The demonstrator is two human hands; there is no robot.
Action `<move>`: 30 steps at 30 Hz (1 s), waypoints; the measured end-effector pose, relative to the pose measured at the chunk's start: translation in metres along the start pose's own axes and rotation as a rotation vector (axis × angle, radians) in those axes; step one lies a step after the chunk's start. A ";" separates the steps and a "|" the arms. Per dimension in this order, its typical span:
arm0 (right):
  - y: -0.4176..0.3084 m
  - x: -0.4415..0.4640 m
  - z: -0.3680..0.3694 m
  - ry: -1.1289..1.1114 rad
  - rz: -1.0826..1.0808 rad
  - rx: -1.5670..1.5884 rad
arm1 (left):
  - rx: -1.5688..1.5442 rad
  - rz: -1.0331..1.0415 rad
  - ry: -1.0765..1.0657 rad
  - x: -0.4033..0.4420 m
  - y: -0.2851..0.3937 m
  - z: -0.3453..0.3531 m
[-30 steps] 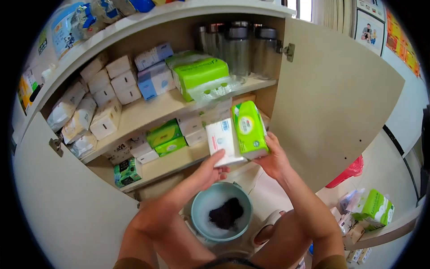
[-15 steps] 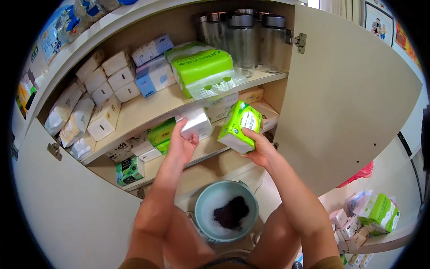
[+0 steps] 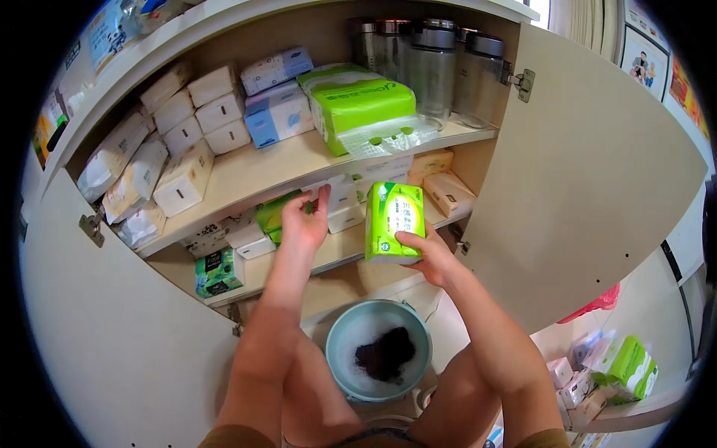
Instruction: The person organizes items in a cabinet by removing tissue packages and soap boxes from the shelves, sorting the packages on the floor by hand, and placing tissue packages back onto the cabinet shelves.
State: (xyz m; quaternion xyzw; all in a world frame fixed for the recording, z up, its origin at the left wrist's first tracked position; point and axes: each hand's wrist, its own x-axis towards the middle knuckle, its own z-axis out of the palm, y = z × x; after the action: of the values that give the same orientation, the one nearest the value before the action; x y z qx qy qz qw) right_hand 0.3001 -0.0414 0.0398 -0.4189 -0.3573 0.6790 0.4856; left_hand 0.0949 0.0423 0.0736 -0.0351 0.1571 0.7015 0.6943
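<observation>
My right hand (image 3: 429,254) grips a green tissue pack (image 3: 394,218) by its lower right corner, in front of the lower shelf (image 3: 328,256). My left hand (image 3: 305,221) is raised at the lower shelf with its fingers apart and nothing held. Just behind it are a green pack (image 3: 273,215) and white packs (image 3: 345,218). On the upper shelf (image 3: 258,168) lie white packs (image 3: 184,177), a blue and white pack (image 3: 279,114) and a large green package (image 3: 361,101).
Glass bottles (image 3: 432,77) stand at the upper right. A blue bucket (image 3: 379,351) with suds and a dark cloth (image 3: 386,354) sits between the legs. The doors (image 3: 582,187) are open. More packs (image 3: 627,367) lie at the lower right.
The white pack has left my left hand and rests among the lower-shelf packs. My right hand has turned the green pack so its printed face shows.
</observation>
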 end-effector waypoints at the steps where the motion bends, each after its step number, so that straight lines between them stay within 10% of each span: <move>1: 0.000 -0.001 0.002 -0.003 0.002 -0.005 | -0.005 0.003 0.000 0.002 0.001 -0.003; 15: 0.014 -0.007 0.032 -0.232 -0.046 -0.177 | 1.070 -0.543 -0.277 -0.078 -0.006 -0.049; 30: 0.016 0.001 0.040 -0.192 0.010 -0.101 | 0.727 0.249 -0.142 -0.073 0.060 -0.040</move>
State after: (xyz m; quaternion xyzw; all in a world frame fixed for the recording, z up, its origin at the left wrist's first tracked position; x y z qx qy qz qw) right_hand 0.2577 -0.0484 0.0412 -0.3775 -0.4339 0.6996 0.4240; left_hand 0.0312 -0.0374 0.0656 0.2812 0.3501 0.6797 0.5799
